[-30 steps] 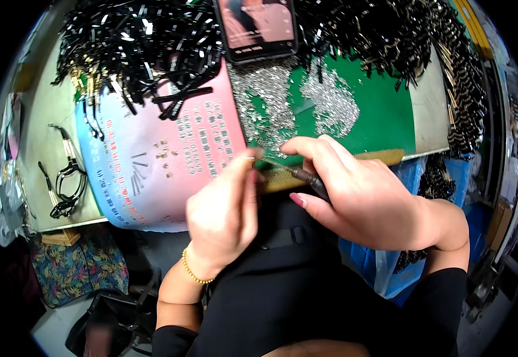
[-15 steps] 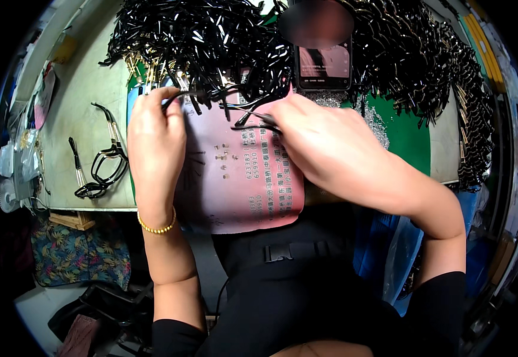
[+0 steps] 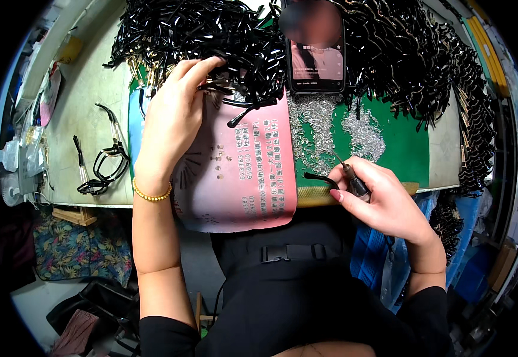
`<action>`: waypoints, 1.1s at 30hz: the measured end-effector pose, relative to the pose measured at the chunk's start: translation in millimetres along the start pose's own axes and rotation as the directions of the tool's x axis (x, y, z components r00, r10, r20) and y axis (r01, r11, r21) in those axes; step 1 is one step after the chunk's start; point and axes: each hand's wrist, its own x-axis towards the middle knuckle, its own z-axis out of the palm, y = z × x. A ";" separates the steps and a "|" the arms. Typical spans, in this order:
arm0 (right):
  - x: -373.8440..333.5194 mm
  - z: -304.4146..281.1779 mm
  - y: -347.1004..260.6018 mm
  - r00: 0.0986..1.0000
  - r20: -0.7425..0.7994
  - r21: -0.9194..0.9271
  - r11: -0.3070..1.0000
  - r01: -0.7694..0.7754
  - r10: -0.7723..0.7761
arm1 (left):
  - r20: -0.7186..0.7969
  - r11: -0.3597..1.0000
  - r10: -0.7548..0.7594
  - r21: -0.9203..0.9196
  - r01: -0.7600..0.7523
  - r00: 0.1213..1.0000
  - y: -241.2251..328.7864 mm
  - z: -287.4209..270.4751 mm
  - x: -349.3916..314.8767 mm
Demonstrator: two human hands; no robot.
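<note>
My left hand reaches over the near edge of a heap of black eyeglass temples. Its index finger stretches toward the heap while the other fingers curl underneath. A dark glossy piece pokes out below those fingers; what they grip is mostly hidden. Lower right, my right hand is closed around a screwdriver with a thin metal tip pointing up and left. A curved black temple end sticks out beside the thumb. Loose temples lie on the pink printed sheet between the hands.
Small clear-silver bits are scattered on the green mat. A phone stands against the heap. More temples are piled at right. At left lies an eyeglass frame on the pale table.
My hands have parted. The right one drew back toward the lower right with the screwdriver, and the left moved up to the heap. The phone shifted slightly left in view.
</note>
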 end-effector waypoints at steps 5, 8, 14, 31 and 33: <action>-10.7 -2.6 5.2 0.999 0.025 0.053 0.997 -0.048 0.046 | 0.021 0.998 0.055 0.034 -0.056 0.998 -3.2 -11.6 -28.5; -17.1 -5.4 9.0 0.999 0.018 0.057 0.997 -0.048 0.047 | 0.102 0.996 -0.034 0.081 0.025 0.994 1.9 -23.0 -48.5; -19.4 -6.8 9.6 0.999 0.005 0.072 0.997 -0.042 0.041 | 0.022 0.999 -0.024 0.048 0.023 0.999 0.8 -21.1 -39.2; -19.4 2.4 22.1 0.997 -0.032 0.133 0.989 -0.067 0.072 | -0.027 0.958 -0.215 0.186 0.217 0.976 4.9 3.6 5.6; -20.4 3.0 24.0 0.996 -0.039 0.152 0.985 -0.077 0.084 | 0.038 0.937 -0.262 0.248 0.245 0.964 12.0 -0.5 8.8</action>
